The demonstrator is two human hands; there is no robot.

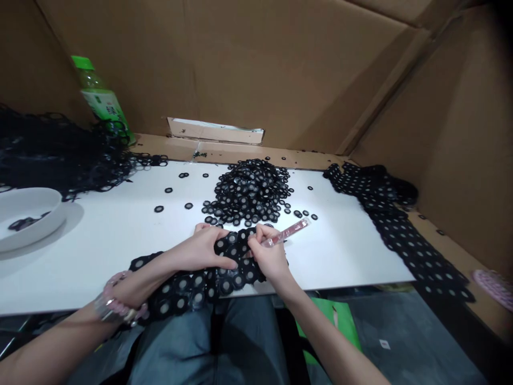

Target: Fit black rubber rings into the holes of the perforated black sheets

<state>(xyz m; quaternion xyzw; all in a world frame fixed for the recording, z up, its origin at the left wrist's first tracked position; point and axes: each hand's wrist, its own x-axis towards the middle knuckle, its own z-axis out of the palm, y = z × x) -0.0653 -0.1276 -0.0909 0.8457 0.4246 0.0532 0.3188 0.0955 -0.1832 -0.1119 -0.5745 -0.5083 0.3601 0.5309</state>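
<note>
A black strip of joined round pieces with pale centres [184, 283] lies across the table's front edge and hangs toward my lap. My left hand [204, 248] grips this strip, thumb on top and the other fingers at its far edge. In my right hand [270, 259] is a slim pen-like tool with a clear reddish handle [290, 231]. Its thin tip points down at the strip, close to my left thumb; what kind of tip it is, I cannot make out. Just beyond both hands rises a heap of loose black round pieces with pale centres [250, 190].
Several loose pieces lie around the heap on the white tabletop [120, 224]. To the left are a white bowl [52, 216], a tangle of black netted scrap [60, 149] and a green bottle [104, 101]. A long dotted black strip [401, 230] drapes over the right edge. Cardboard walls [280, 69] enclose the table.
</note>
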